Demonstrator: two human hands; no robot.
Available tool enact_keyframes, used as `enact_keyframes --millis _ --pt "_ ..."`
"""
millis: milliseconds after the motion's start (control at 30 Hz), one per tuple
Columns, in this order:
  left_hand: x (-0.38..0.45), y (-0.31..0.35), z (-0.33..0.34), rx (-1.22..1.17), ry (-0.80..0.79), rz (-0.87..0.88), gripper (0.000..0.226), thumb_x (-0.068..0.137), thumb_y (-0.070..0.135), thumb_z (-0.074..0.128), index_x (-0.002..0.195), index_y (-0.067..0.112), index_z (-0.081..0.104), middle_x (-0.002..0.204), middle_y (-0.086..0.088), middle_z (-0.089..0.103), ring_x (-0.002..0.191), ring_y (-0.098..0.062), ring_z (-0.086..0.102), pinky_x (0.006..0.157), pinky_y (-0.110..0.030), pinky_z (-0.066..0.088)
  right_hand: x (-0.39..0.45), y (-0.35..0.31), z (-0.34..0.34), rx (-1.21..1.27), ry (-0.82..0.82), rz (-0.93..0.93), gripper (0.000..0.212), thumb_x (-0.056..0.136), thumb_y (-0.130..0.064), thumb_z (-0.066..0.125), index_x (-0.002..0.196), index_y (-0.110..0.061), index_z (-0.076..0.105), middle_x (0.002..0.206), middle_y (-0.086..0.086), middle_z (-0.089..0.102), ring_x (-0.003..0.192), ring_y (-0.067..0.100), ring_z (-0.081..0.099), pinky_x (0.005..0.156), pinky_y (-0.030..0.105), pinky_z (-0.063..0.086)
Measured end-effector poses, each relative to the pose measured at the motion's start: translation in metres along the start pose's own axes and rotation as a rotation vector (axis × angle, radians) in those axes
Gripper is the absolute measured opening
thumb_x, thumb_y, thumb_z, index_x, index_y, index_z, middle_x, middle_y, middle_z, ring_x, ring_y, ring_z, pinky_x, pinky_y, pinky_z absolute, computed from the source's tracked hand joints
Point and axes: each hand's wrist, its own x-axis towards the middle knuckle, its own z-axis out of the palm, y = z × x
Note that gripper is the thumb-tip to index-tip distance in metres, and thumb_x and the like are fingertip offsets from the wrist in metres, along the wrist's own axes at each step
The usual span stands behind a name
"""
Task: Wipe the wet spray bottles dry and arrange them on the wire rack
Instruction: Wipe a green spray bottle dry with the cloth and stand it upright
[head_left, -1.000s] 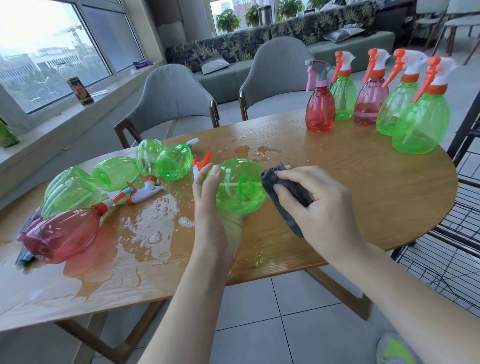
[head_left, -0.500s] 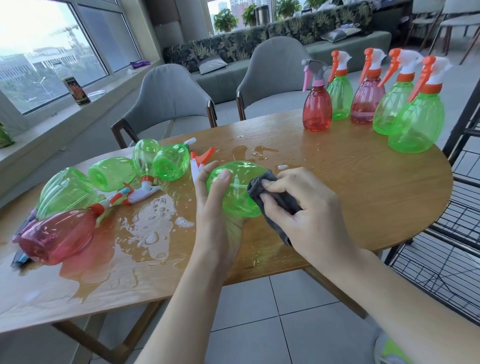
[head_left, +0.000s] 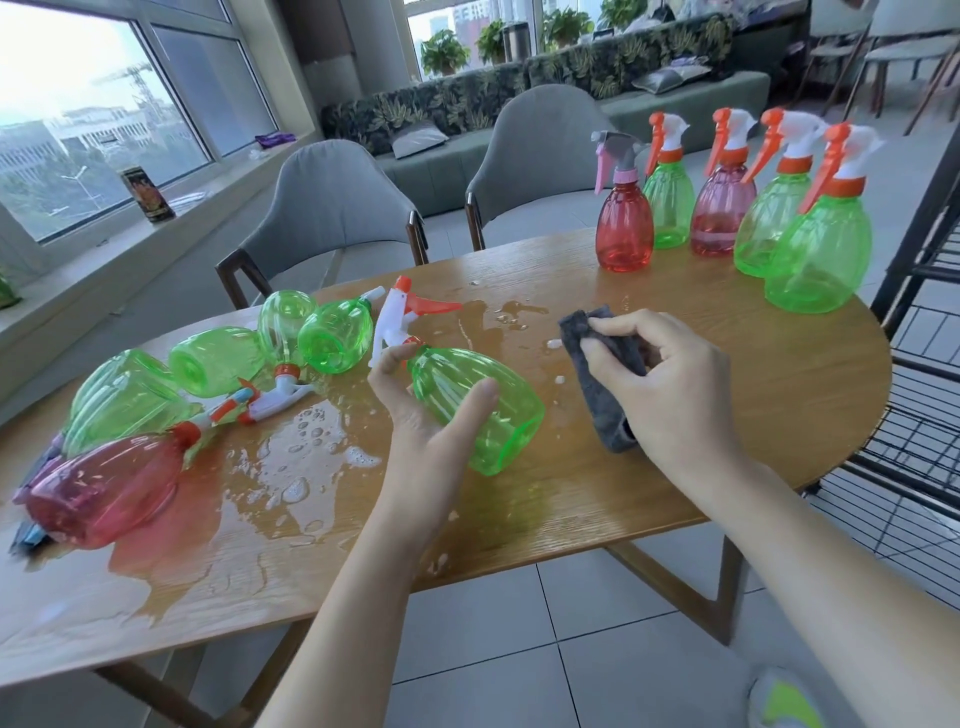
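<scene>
Bottle (head_left: 475, 410) in left hand (head_left: 426, 421), cloth (head_left: 597, 384) in right hand (head_left: 670, 384)

Bright window (head_left: 78, 119) daylight, wet-table (head_left: 727, 415) glare, wide-angle edge warp.

daylit windows (head_left: 104, 119) | grey chairs (head_left: 332, 208) | tiled floor (head_left: 597, 649)
</scene>
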Motion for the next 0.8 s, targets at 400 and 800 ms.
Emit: enact_keyframes --millis 400,800 --pt "-0.009 0.006 0.012 0.406 -0.213 0.232 0.073 0.087 0.056 0.075 0.150 0.065 0.039 0.148 0.023 0.052 0.139 0.007 0.045 0.110 -0.015 0.035 0.023 -0.014 -0.012 0.067 0.051 -0.088 0.016 0.094 -0.015 0.075 0.109 -0.014 0.078 0.101 -0.003 0.073 0.096 0.010 0.070 0.082 0.040 0.058" --pt "-0.006 0.006 0.032 0.413 -0.304 0.216 0.086 0.082 0.028 0.092 0.146 0.043 0.037 0.132 0.038 0.054 0.127 0.012 0.052 0.095 -0.001 0.038 0.037 0.002 -0.011 -0.147 0.193 -0.147 0.018 0.094 -0.009 0.073 0.111 -0.007 0.078 0.102 0.007 0.073 0.092 0.014 0.066 0.085 0.010 0.045"
